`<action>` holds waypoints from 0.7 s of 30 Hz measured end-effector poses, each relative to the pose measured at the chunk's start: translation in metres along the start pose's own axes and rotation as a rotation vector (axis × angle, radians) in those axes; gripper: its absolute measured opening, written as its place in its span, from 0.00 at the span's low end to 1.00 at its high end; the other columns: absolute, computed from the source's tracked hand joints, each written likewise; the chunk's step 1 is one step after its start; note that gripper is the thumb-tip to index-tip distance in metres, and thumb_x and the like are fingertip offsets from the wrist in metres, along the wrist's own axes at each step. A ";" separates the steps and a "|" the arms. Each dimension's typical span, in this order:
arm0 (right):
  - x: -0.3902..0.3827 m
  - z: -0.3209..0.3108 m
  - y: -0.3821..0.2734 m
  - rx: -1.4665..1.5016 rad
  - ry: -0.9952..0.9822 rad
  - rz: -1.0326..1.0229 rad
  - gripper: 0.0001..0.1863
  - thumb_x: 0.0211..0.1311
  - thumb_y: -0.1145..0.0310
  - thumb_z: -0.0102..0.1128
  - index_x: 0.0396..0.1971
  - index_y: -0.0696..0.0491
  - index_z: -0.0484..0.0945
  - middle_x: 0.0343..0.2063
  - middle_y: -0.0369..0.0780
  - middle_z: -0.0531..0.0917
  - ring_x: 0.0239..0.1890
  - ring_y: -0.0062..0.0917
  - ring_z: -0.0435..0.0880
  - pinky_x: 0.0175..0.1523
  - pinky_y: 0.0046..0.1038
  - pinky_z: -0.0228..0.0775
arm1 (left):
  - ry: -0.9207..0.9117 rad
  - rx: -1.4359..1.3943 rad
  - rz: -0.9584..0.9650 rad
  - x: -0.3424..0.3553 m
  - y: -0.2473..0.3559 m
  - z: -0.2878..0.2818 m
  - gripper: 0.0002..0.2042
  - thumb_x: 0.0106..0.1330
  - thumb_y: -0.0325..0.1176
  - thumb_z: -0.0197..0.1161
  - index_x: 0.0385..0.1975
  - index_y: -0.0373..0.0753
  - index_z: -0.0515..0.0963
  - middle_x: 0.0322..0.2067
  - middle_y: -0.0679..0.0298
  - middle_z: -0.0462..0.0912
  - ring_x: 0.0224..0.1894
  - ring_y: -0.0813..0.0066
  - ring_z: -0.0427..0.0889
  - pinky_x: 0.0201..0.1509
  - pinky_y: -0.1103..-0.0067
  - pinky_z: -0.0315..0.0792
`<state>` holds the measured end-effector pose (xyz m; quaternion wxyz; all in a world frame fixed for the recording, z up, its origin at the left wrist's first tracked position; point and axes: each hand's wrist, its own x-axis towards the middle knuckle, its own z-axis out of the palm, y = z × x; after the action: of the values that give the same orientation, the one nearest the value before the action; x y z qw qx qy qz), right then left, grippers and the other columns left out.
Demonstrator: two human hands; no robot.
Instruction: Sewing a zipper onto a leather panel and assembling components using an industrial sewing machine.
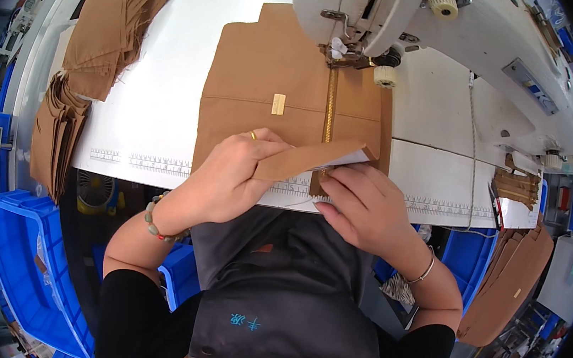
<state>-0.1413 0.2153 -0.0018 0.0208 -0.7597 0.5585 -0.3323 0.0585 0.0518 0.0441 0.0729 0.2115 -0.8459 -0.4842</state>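
A brown fabric panel [257, 68] lies flat on the white table, its far part under the sewing machine's presser foot [344, 59]. Down the panel runs a gold-toothed zipper [331, 106], which ends near the table's front edge. My left hand [233, 176] is closed on the near edge of the panel, which is folded up into a flap [314, 159] with a pale underside. At the zipper's lower end, my right hand [365, 206] has its fingers bent on the zipper tape, beneath the flap. The fingertips of the left hand are partly hidden by the fabric.
The white sewing machine [514, 71] reaches over the table from the right. Stacked brown fabric pieces [108, 28] lie at the left, with more draped over the edge [60, 130]. Blue bins [33, 262] stand below. Zippers [516, 187] and scissors [496, 205] lie at the right.
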 end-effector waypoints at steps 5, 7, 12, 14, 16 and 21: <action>0.002 0.007 0.001 -0.036 0.000 -0.044 0.16 0.51 0.73 0.71 0.41 0.59 0.83 0.41 0.42 0.83 0.42 0.36 0.83 0.43 0.34 0.80 | 0.018 -0.066 -0.006 -0.002 -0.008 0.002 0.15 0.67 0.27 0.55 0.49 0.27 0.82 0.38 0.44 0.86 0.49 0.46 0.82 0.54 0.63 0.76; 0.001 0.008 0.003 -0.043 0.002 -0.050 0.15 0.53 0.73 0.68 0.41 0.60 0.82 0.41 0.42 0.82 0.43 0.35 0.82 0.43 0.33 0.80 | 0.050 -0.089 0.068 -0.001 -0.011 0.003 0.13 0.71 0.29 0.56 0.43 0.22 0.80 0.37 0.49 0.80 0.33 0.63 0.76 0.38 0.72 0.73; -0.003 0.010 0.006 -0.029 0.059 -0.050 0.16 0.51 0.73 0.66 0.41 0.61 0.82 0.40 0.43 0.81 0.41 0.36 0.83 0.39 0.33 0.81 | 0.056 -0.136 0.017 -0.002 -0.015 0.004 0.12 0.71 0.29 0.57 0.41 0.22 0.79 0.37 0.49 0.80 0.36 0.60 0.76 0.44 0.70 0.71; -0.004 0.010 0.006 -0.042 0.048 -0.055 0.16 0.50 0.73 0.66 0.41 0.61 0.82 0.40 0.44 0.81 0.41 0.37 0.83 0.39 0.33 0.81 | 0.065 -0.144 0.023 -0.002 -0.015 0.004 0.12 0.71 0.29 0.57 0.41 0.22 0.79 0.37 0.50 0.80 0.36 0.61 0.76 0.44 0.71 0.71; -0.004 0.010 0.005 -0.055 0.052 -0.055 0.16 0.50 0.73 0.66 0.41 0.61 0.82 0.40 0.44 0.81 0.41 0.37 0.83 0.39 0.33 0.81 | 0.063 -0.139 0.034 -0.001 -0.015 0.004 0.12 0.72 0.29 0.57 0.41 0.22 0.79 0.37 0.50 0.80 0.36 0.60 0.76 0.44 0.71 0.71; -0.004 0.010 0.003 -0.116 0.058 -0.079 0.15 0.51 0.73 0.65 0.40 0.60 0.82 0.41 0.43 0.82 0.42 0.38 0.84 0.43 0.34 0.82 | 0.026 -0.180 -0.084 -0.005 -0.014 0.001 0.13 0.69 0.27 0.55 0.44 0.23 0.80 0.40 0.46 0.82 0.40 0.54 0.80 0.46 0.67 0.74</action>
<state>-0.1390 0.2143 -0.0122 -0.0529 -0.7712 0.5467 -0.3218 0.0667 0.0486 0.0322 0.0820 0.2457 -0.7884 -0.5580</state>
